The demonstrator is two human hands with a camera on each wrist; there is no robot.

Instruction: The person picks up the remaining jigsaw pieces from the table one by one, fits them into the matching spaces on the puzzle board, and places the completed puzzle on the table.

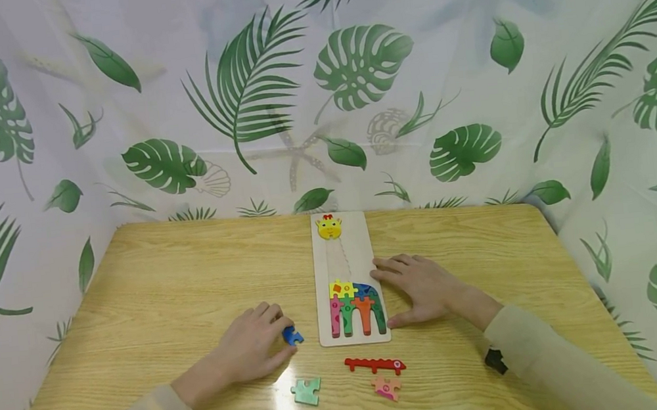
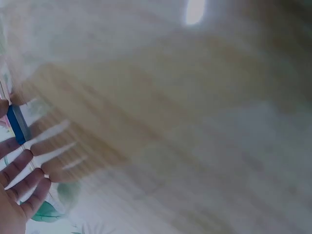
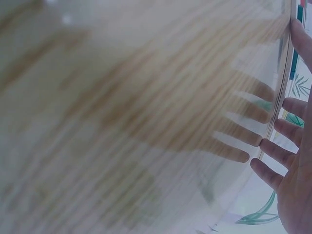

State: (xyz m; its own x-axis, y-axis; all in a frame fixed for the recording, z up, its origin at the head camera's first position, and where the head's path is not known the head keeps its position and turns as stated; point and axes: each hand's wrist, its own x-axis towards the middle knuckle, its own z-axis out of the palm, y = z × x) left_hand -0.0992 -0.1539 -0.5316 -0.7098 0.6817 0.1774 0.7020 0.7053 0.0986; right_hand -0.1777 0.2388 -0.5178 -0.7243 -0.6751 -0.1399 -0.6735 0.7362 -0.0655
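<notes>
My left hand [image 1: 253,344] pinches a small blue puzzle piece [image 1: 292,335] between thumb and fingers, left of a pale wooden puzzle board [image 1: 359,248]. The left wrist view shows the blue piece [image 2: 18,124] edge-on by the fingertips. My right hand [image 1: 422,287] has its fingers spread along the board's right edge, with thumb and fingertips at that edge. On the board is a giraffe picture: a yellow head [image 1: 329,228] at the top, and yellow, blue, pink, green and orange pieces joined below. A bare recess [image 1: 336,260] lies between head and body.
In front of the board lie a red caterpillar-like piece [image 1: 375,364], an orange-pink piece [image 1: 386,388] and a light green piece [image 1: 307,392]. All are on the wooden table [image 1: 192,264]. A leaf-patterned cloth [image 1: 277,104] hangs behind and at both sides.
</notes>
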